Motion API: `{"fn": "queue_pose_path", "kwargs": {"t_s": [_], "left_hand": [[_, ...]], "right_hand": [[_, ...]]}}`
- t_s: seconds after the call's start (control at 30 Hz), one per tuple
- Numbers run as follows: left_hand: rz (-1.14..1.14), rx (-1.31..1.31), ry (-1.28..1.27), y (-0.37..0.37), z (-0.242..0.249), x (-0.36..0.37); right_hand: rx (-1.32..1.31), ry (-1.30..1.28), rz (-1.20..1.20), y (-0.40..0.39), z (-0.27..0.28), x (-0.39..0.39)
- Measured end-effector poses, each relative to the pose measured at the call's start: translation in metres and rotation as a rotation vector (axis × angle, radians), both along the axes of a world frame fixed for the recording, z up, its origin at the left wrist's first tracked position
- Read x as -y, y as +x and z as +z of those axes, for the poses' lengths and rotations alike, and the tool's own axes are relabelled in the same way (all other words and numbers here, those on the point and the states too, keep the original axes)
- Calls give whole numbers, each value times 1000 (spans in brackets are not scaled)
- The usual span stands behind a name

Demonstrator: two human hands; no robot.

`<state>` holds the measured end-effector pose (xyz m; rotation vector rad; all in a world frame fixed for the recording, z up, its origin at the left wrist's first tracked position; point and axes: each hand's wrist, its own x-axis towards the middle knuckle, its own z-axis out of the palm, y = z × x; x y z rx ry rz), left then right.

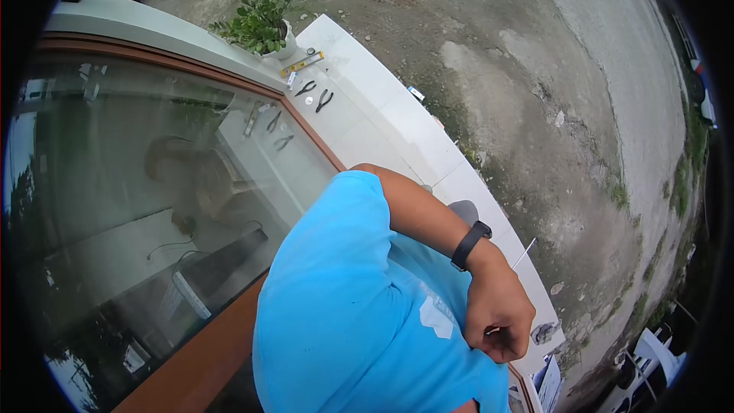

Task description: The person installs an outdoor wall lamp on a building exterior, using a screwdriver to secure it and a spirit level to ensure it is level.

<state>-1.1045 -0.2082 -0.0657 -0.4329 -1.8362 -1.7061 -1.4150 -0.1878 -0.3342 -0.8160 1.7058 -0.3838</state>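
Observation:
My left hand (501,310) is in front of the light blue shirt (329,313), its fingers curled in. A dark gap shows between the fingers, and whatever they hold, if anything, is hidden. There is a black watch (471,245) on that wrist. A thin metal rod (524,254) sticks out past the wrist; its other end is out of sight. Of my right arm, only a sliver of skin shows at the bottom edge, and the hand is out of view. Two black-handled pliers (324,100) (306,89) lie farther back on the white tiled ledge (367,138).
A yellow spirit level (303,63) lies by a potted plant (264,21) at the ledge's far end. Along the left runs a glass pane (153,176) in a brown frame (191,352). Past the ledge's edge is bare ground (489,92).

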Motion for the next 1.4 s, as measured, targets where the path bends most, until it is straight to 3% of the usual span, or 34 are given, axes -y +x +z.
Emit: {"fn": "queue_pose_path", "kwargs": {"t_s": [0.17, 0.27, 0.3, 0.37, 0.5, 0.6, 0.7, 0.77, 0.87, 0.97, 1.0, 1.03, 1.1, 1.2, 1.27, 1.33, 1.4], "left_hand": [[211, 17, 122, 104, -8, 56], [283, 54, 219, 179, -28, 85], [366, 47, 139, 193, -34, 95], [555, 76, -42, 232, -46, 119], [784, -19, -55, 288, -83, 178], [882, -41, 161, 344, -84, 199], [1263, 144, 409, 427, -113, 223], [1802, 333, 335, 480, -182, 252], [2393, 680, 139, 548, -306, 286], [1809, 215, 1147, 627, -349, 310], [1874, 207, 1117, 660, -375, 317], [1940, 201, 1086, 693, -400, 325], [2210, 521, 899, 727, -468, 336], [2204, 586, 1298, 784, -506, 314], [2284, 517, 1491, 803, -556, 293], [2091, -57, 2027, 815, -582, 265], [2145, -568, 2187, 821, -611, 243]], "right_hand": [[33, -48, 202, 82, -6, 130], [70, -47, 447, 140, -34, 216], [61, -59, 473, 164, -35, 242], [80, -103, 546, 242, -44, 300], [114, -205, 808, 389, -114, 431], [175, -188, 933, 522, -61, 465], [405, -118, 950, 635, -32, 486], [578, -26, 931, 699, -22, 492], [845, 80, 931, 787, -27, 490], [893, 140, 1045, 879, -50, 489], [820, 124, 1291, 908, -59, 499], [678, -28, 1337, 937, -81, 507], [426, -137, 1502, 986, -80, 523], [305, -119, 1650, 1048, -89, 562], [209, 3, 1607, 1086, -104, 581], [81, 72, 1676, 1126, -138, 598], [-77, 82, 1832, 1164, -179, 601]]}}
